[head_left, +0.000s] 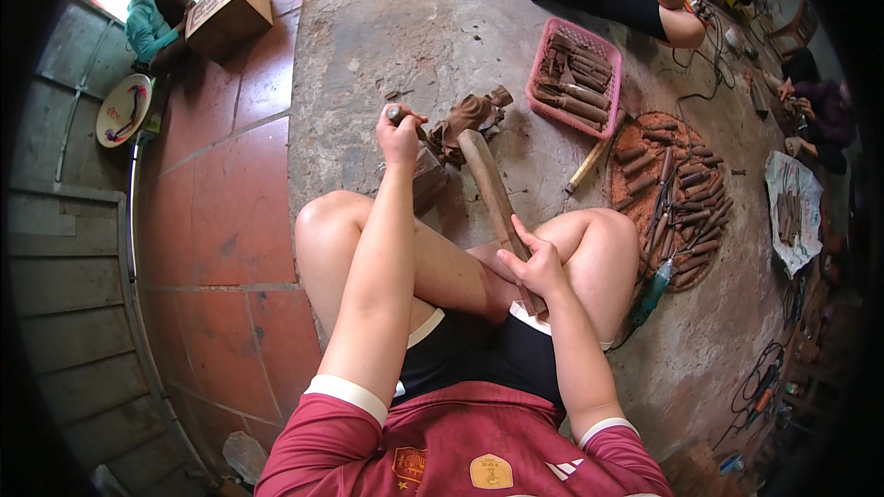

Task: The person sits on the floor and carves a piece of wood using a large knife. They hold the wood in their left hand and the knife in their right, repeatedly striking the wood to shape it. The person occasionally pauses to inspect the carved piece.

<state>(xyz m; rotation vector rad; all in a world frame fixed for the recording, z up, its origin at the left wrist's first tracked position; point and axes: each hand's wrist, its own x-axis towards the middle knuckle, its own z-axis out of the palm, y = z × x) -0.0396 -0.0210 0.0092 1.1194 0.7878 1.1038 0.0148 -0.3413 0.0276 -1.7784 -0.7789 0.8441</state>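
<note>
My left hand (401, 142) is closed around a round, dark-handled tool (395, 115), its butt end pointing up; the lower part is hidden, so its kind cannot be told. Just below that hand sits a dark wooden block (428, 182), partly covered by my forearm. My right hand (536, 267) grips a long, thick wooden stick (493, 186) near its lower end. The stick slants up and left from my lap, between my crossed legs. Beyond the block lies a crumpled brown cloth bundle (471, 120), close to the stick's upper end.
A pink basket (532, 83) of brown tools stands ahead to the right. Beside it, reddish dust (619, 186) lies under several wooden-handled tools, with a green power tool (657, 287) and cords near. Other people sit at far left and far right. A white sack (807, 244) lies right.
</note>
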